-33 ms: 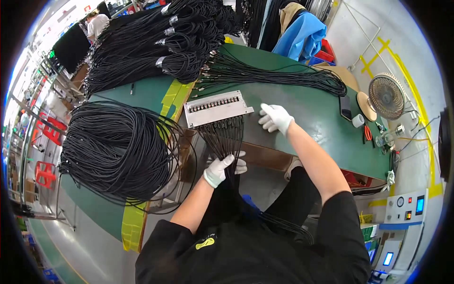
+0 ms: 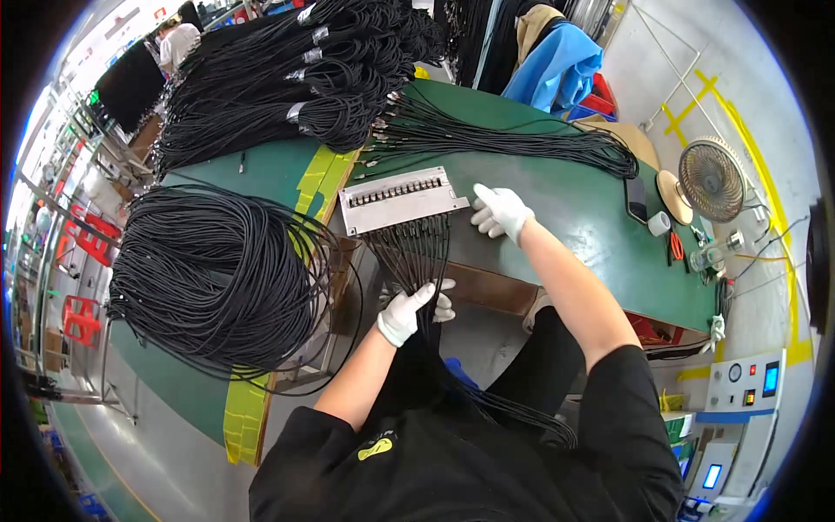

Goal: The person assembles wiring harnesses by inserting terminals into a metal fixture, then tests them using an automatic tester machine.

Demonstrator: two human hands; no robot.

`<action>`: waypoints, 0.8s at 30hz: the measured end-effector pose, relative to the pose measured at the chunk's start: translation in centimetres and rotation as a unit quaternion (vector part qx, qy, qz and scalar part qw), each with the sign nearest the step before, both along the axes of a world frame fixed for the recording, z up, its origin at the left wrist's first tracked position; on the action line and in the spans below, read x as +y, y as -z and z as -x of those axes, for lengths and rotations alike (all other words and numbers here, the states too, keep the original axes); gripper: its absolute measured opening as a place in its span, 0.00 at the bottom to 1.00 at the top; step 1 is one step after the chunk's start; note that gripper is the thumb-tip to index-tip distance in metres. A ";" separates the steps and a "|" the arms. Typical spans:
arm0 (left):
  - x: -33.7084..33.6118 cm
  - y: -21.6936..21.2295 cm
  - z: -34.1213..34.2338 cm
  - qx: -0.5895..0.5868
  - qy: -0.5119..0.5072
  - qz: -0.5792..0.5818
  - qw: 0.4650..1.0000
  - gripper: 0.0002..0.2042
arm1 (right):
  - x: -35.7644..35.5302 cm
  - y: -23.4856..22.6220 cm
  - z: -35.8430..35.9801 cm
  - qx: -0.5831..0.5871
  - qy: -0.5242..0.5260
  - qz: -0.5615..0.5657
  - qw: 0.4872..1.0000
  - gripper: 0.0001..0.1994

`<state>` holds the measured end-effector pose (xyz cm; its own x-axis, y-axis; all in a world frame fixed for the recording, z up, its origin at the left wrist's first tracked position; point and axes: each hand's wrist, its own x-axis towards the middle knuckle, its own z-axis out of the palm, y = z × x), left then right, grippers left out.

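My left hand (image 2: pixel 414 310), in a white glove, is wrapped round a bundle of black cables (image 2: pixel 412 265) below the table's front edge. The cables fan out upward to a flat silver metal fixture (image 2: pixel 406 209), whose slot shows a row of small metal cable ends. This fixture lies on the green table near its front edge, slightly tilted. Just right of its corner is my gloved right hand (image 2: pixel 502 212), apart from it, with thumb and fingers spread and nothing seen in them. The bundle's lower part runs down over my lap.
A large coil of black cable (image 2: pixel 196 274) lies at left. Tied cable bundles (image 2: pixel 287 83) are piled behind it. Loose cables with metal ends (image 2: pixel 513 142) stretch along the table's back. At right are a phone (image 2: pixel 636 198), a tape roll (image 2: pixel 659 223) and a small fan (image 2: pixel 711 177).
My right hand has shifted slightly left, closer to the fixture's corner. The left hand stays round the cables, moved a touch.
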<state>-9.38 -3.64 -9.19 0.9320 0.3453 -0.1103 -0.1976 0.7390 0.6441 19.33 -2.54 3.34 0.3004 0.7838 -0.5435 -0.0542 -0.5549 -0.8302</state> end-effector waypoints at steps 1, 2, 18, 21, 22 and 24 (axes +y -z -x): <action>-0.3 -0.9 -0.2 0.024 -0.026 0.003 0.999 0.25 | 1.9 0.0 0.3 0.012 -0.008 0.020 1.000 0.26; -0.5 -1.8 -0.2 0.060 -0.033 -0.017 0.998 0.23 | 3.4 0.2 0.7 -0.043 -0.051 0.047 0.997 0.22; -8.1 -6.8 -8.7 0.093 0.161 0.074 0.980 0.18 | -12.5 -0.3 -7.4 -0.120 0.173 -0.013 0.977 0.16; -9.7 -7.1 -11.1 0.092 0.177 0.097 0.975 0.19 | -14.6 -3.6 -7.4 -0.185 0.285 -0.056 0.939 0.11; -10.1 -7.3 -11.5 0.091 0.173 0.113 0.974 0.19 | -14.2 -5.3 -6.8 -0.184 0.250 -0.166 0.936 0.10; -10.5 -7.8 -11.9 0.064 0.163 0.121 0.977 0.19 | -12.9 -9.0 -4.5 -0.202 0.195 -0.288 0.915 0.09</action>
<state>2.54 -14.15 -1.40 0.9615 -0.0193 -0.2741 0.1449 0.8830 0.4464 23.87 -15.39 12.31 0.7041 0.6954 0.1437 0.2208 -0.0221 -0.9751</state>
